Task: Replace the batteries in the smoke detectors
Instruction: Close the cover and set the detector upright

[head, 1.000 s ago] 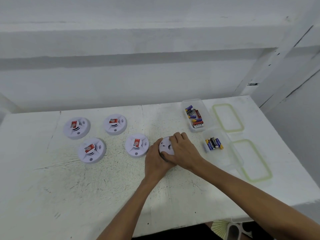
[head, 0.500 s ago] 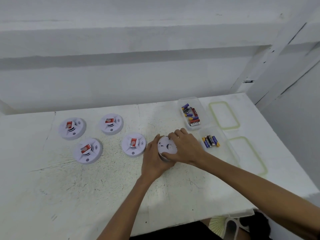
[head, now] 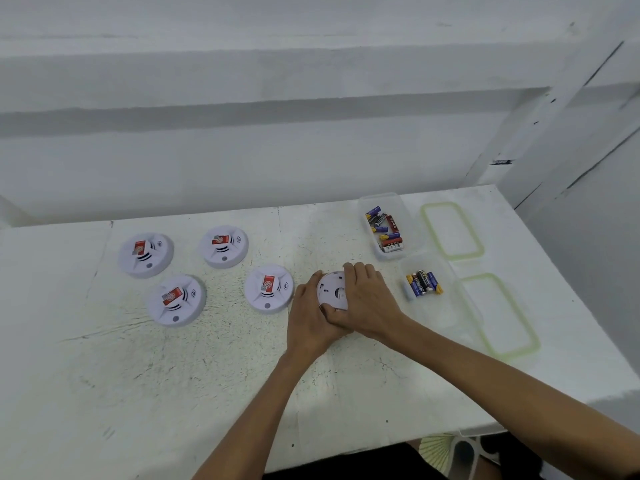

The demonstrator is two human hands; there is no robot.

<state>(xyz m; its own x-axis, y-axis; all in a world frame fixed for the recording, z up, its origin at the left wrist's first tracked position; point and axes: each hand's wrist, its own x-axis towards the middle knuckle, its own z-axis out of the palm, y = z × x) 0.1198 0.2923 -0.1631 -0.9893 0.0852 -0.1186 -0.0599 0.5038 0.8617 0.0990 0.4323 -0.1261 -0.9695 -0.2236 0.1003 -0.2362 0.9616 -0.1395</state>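
The smoke detector being worked on lies back side up on the surface, just right of the nearest of four other detectors, and both hands grasp it. The left hand curls round its left and near edge, and the right hand wraps over its right side with fingers across the far rim. This looks like the twist or pry that opens the back, and that is where trouble may start. If the hands turn against a catch that has not released, a plastic tab could snap. The grip could also slip and send the detector skidding into its neighbour on the left. The cover may come free suddenly, letting old batteries drop and roll toward the near edge of the surface. The clear box of batteries sits near the right wrist, so a jerk of that arm might knock it. The farther box holds a loose mix, so spent cells could get confused with fresh ones. How the compartment latches cannot be told, as the hands cover it.
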